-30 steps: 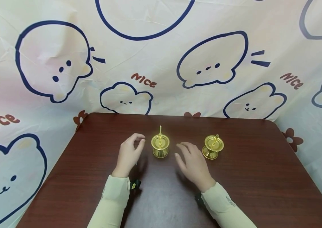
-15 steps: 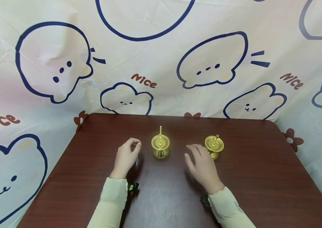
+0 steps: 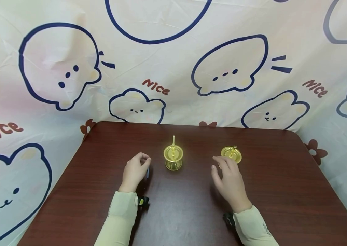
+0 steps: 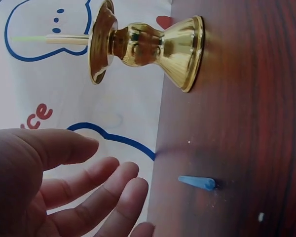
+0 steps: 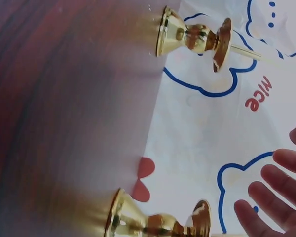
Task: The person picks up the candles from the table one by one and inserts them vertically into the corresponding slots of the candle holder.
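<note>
A brass candle holder (image 3: 173, 155) stands upright on the table, with a thin pale-yellow stick rising from its dish. To the right is a second brass candle holder (image 3: 231, 154) with a short peg; its base is hidden behind my right hand (image 3: 230, 182). That hand hovers with loosely bent fingers (image 5: 271, 190), nothing between them. Left of the first holder hangs my left hand (image 3: 134, 172). The left wrist view shows its thumb and fingers (image 4: 116, 197) apart and empty. A small blue tapered piece (image 4: 197, 182) lies on the table near it.
The dark wooden table (image 3: 173, 212) has rounded far corners. Behind it and at both sides hangs a pale cloth (image 3: 179, 61) printed with cartoon bears. Tiny white specks lie by the blue piece, the largest crumb (image 4: 261, 217) at the lower right of the left wrist view.
My right hand has moved right, from between the two holders to in front of the right one. My left hand has drawn slightly left and back, leaving the blue piece more visible.
</note>
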### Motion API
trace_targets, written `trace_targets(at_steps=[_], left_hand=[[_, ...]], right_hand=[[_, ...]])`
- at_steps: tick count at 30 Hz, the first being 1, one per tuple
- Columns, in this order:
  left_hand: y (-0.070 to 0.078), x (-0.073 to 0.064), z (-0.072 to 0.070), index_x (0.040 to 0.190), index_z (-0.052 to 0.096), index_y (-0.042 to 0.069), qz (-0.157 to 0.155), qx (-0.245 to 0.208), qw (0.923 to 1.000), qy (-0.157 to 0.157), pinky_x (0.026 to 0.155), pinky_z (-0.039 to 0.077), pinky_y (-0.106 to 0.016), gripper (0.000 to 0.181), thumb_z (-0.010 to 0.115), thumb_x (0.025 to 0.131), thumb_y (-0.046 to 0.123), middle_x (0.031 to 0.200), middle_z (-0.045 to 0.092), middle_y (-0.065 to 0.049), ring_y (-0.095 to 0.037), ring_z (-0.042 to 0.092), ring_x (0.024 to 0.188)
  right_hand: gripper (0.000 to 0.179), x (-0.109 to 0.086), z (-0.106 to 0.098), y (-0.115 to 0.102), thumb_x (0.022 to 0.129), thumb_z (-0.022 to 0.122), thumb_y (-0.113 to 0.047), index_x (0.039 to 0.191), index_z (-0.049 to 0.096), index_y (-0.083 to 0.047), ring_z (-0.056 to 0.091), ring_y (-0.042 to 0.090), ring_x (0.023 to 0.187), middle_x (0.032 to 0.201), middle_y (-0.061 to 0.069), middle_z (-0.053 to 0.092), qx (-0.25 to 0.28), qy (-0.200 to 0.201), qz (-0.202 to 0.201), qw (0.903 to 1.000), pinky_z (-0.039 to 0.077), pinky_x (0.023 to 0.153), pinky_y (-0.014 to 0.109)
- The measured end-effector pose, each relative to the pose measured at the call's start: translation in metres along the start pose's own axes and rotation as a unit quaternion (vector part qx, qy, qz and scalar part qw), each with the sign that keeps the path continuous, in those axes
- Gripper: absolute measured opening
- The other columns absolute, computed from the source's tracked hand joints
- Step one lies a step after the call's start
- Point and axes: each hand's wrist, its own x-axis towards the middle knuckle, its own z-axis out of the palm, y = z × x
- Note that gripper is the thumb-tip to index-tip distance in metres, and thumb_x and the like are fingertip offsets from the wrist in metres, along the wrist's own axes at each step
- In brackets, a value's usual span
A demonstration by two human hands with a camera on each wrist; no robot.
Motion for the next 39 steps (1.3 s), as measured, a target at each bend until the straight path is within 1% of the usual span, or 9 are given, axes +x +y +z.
trace_targets(at_steps=[3,7,12,14,20,25,28,34,39], left_hand=[[-0.001,0.000,0.001,0.110,0.070,0.010,-0.008,0.008,0.9999,-0.013,0.074,0.053,-0.046,0.020,0.063,0.100,0.026,0.100,0.073,-0.007,-0.024,0.067,0.081],[-0.002,-0.002,0.001,0.108,0.070,0.009,-0.015,0.019,0.9994,-0.026,0.071,0.053,-0.044,0.020,0.065,0.099,0.025,0.098,0.072,-0.006,-0.021,0.065,0.077],[-0.002,-0.003,0.002,0.107,0.068,0.007,-0.029,0.013,0.9988,-0.036,0.068,0.052,-0.041,0.019,0.067,0.097,0.023,0.095,0.071,-0.007,-0.020,0.062,0.073],[-0.002,-0.003,0.002,0.107,0.068,0.006,-0.034,0.009,0.9986,-0.041,0.066,0.052,-0.040,0.019,0.068,0.097,0.023,0.094,0.070,-0.007,-0.019,0.062,0.071],[-0.002,-0.002,0.002,0.105,0.068,0.005,-0.039,0.020,0.9984,-0.037,0.068,0.052,-0.042,0.020,0.067,0.097,0.023,0.093,0.069,-0.007,-0.021,0.062,0.074],[-0.002,-0.002,0.002,0.104,0.069,0.004,-0.041,0.031,0.9981,-0.034,0.072,0.052,-0.045,0.020,0.066,0.098,0.023,0.094,0.069,-0.008,-0.024,0.064,0.078],[-0.001,-0.002,0.001,0.104,0.069,0.005,-0.042,0.035,0.9978,-0.037,0.073,0.053,-0.045,0.020,0.066,0.098,0.023,0.094,0.070,-0.009,-0.024,0.065,0.079],[-0.001,-0.002,0.002,0.103,0.068,0.004,-0.046,0.044,0.9967,-0.051,0.068,0.052,-0.043,0.022,0.066,0.098,0.026,0.091,0.068,-0.008,-0.021,0.061,0.071],[-0.001,-0.002,0.004,0.102,0.068,0.003,-0.047,0.050,0.9962,-0.053,0.068,0.052,-0.043,0.023,0.066,0.098,0.026,0.091,0.068,-0.009,-0.022,0.061,0.071]], right_hand=[[0.025,0.001,-0.003,0.004,0.088,0.067,-0.004,0.112,0.069,0.002,0.060,0.036,0.099,0.107,0.018,0.064,-0.003,0.020,-0.009,0.9997,0.053,0.079,0.051],[0.024,0.001,-0.007,0.010,0.087,0.067,-0.003,0.110,0.069,0.002,0.059,0.037,0.096,0.105,0.018,0.063,-0.007,0.034,-0.011,0.9993,0.052,0.077,0.050],[0.025,-0.002,-0.010,0.017,0.085,0.066,-0.001,0.110,0.069,0.003,0.058,0.037,0.093,0.105,0.018,0.064,-0.012,0.047,-0.005,0.9988,0.050,0.074,0.049],[0.026,-0.004,-0.011,0.019,0.085,0.067,-0.001,0.110,0.069,0.004,0.058,0.038,0.093,0.105,0.019,0.064,-0.015,0.054,-0.001,0.9984,0.050,0.075,0.050],[0.025,-0.008,-0.014,0.027,0.085,0.063,0.001,0.109,0.069,0.006,0.057,0.039,0.093,0.104,0.021,0.063,-0.017,0.073,0.014,0.9971,0.048,0.076,0.049],[0.024,-0.009,-0.016,0.036,0.086,0.061,0.001,0.109,0.067,0.008,0.056,0.041,0.091,0.103,0.023,0.062,-0.023,0.081,0.033,0.9959,0.047,0.076,0.052],[0.028,-0.010,-0.017,0.041,0.087,0.061,0.000,0.113,0.064,0.010,0.055,0.044,0.097,0.107,0.026,0.060,-0.021,0.069,0.059,0.9956,0.047,0.080,0.055],[0.044,-0.011,-0.020,0.046,0.091,0.063,-0.005,0.131,0.055,0.012,0.050,0.044,0.113,0.120,0.029,0.055,-0.013,0.004,0.134,0.9909,0.044,0.092,0.059],[0.050,-0.010,-0.021,0.049,0.093,0.063,-0.008,0.137,0.050,0.011,0.047,0.047,0.123,0.130,0.032,0.051,-0.014,-0.035,0.160,0.9865,0.041,0.099,0.063]])
